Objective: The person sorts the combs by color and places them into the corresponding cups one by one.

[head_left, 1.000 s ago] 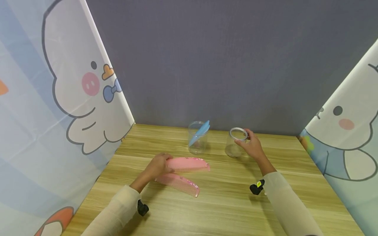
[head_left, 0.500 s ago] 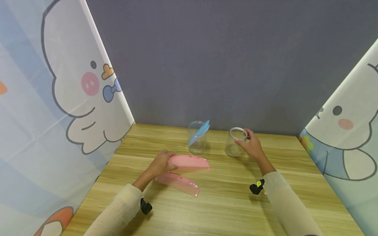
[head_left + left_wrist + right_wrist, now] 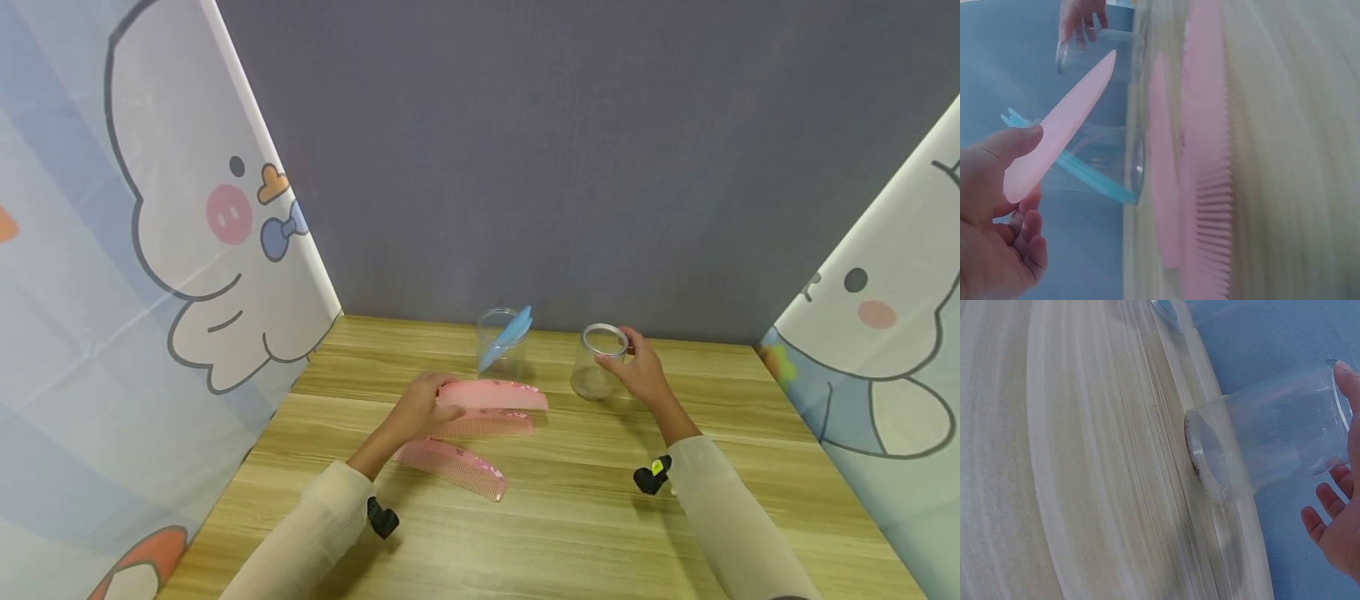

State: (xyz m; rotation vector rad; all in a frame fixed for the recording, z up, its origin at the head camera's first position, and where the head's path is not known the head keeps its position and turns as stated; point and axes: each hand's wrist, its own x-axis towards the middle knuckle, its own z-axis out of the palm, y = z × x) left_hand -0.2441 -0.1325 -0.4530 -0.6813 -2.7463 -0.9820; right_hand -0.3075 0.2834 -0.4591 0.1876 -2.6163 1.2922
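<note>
My left hand (image 3: 420, 408) pinches a pink comb (image 3: 491, 395) at its left end, between thumb and fingers. That comb is raised off the table, and in the left wrist view the held comb (image 3: 1069, 122) tilts upward. Below it lie two more pink combs, a middle comb (image 3: 483, 424) and a nearer comb (image 3: 453, 469). My right hand (image 3: 641, 372) grips the rim of a clear jar (image 3: 592, 379) standing upright. The right wrist view shows the thumb on the rim of this see-through jar (image 3: 1279, 431), its base on the table.
Left of the gripped jar stands another clear jar (image 3: 489, 333) with light blue, long flat things (image 3: 510, 337) leaning in it. A grey panel (image 3: 525, 167) rises behind the wooden table (image 3: 562, 517). Printed cartoon sheets (image 3: 195, 225) flank both sides.
My left hand has moved forward and right, lifting the top pink comb and uncovering another comb beneath it. My right hand stays on the jar.
</note>
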